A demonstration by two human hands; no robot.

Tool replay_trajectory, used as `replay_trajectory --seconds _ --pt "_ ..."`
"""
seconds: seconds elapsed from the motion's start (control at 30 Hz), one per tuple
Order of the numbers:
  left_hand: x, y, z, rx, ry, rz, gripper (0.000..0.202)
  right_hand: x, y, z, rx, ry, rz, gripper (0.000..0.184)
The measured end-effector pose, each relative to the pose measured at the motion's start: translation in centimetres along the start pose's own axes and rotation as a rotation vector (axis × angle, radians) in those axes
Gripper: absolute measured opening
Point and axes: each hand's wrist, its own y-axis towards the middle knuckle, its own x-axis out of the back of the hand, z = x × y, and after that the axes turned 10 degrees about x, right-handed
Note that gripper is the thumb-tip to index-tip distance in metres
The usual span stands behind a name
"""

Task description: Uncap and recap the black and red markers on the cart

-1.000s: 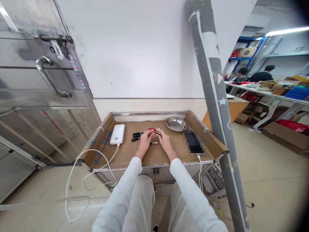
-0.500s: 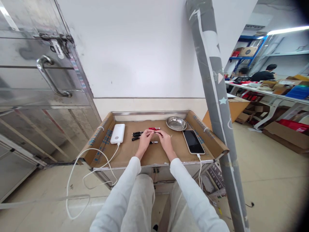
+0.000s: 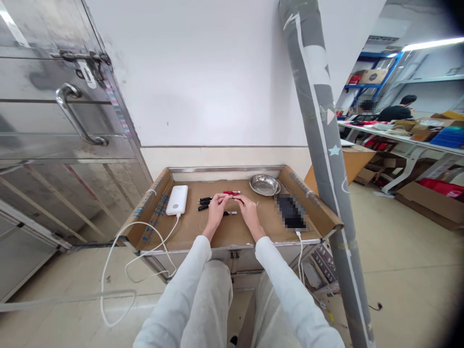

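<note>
Both my hands rest on a cardboard-lined tray table (image 3: 188,232). My left hand (image 3: 216,207) and my right hand (image 3: 247,208) are close together, fingers pinched on a thin dark pen-like part (image 3: 235,198) held between them. A red pen (image 3: 231,193) lies just beyond the fingertips. Two black pens (image 3: 205,200) lie left of my left hand, and another black pen with a silver tip (image 3: 229,213) lies between my hands.
A white power bank (image 3: 177,200) with a white cable (image 3: 119,261) sits at the left, a steel dish (image 3: 264,185) at the back right, a phone (image 3: 290,212) at the right. A grey roll (image 3: 319,130) leans by the table; a steel door (image 3: 54,121) stands left. People sit at far benches.
My hands have stayed almost in place; the fingertips shifted slightly around the thin part. Nothing else on the table has moved.
</note>
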Motion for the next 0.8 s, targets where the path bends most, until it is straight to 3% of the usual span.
replay_trajectory --seconds 0.53,0.8 --pt "0.15 0.0 -0.13 0.014 0.042 -0.02 0.029 0.15 -0.11 -0.11 0.023 -0.035 -0.022 0.025" --pt "-0.41 -0.36 -0.52 0.042 -0.089 -0.022 0.035 -0.02 -0.24 -0.46 0.058 -0.046 -0.034 0.024"
